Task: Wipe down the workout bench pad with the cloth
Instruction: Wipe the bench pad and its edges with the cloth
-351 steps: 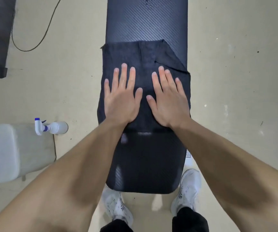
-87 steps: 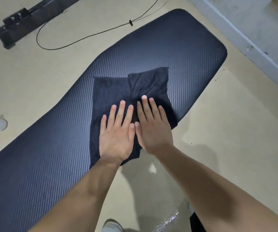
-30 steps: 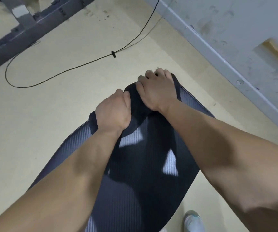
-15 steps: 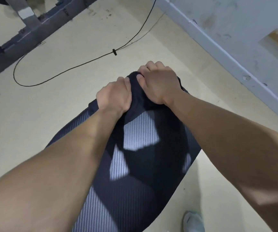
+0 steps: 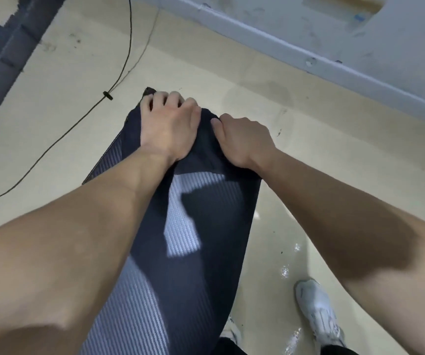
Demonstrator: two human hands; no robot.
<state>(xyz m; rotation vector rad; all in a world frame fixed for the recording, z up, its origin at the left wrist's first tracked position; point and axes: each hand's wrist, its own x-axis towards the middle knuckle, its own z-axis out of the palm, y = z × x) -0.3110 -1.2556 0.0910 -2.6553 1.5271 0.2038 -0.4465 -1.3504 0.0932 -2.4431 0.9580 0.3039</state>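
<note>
Cloth lay bunched under left hand and right hand (both curled, gripping it) at bench pad end; a loosened grip risked dropping it onto floor.

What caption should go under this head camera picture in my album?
Both hands, left hand and right hand, press a dark cloth over the far end of the bench pad.

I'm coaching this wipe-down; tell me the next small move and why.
Probably draw the cloth back toward the body along the bench pad. Both the left hand and right hand press it bunched at the pad's far end, so the outward stroke looks spent.
</note>
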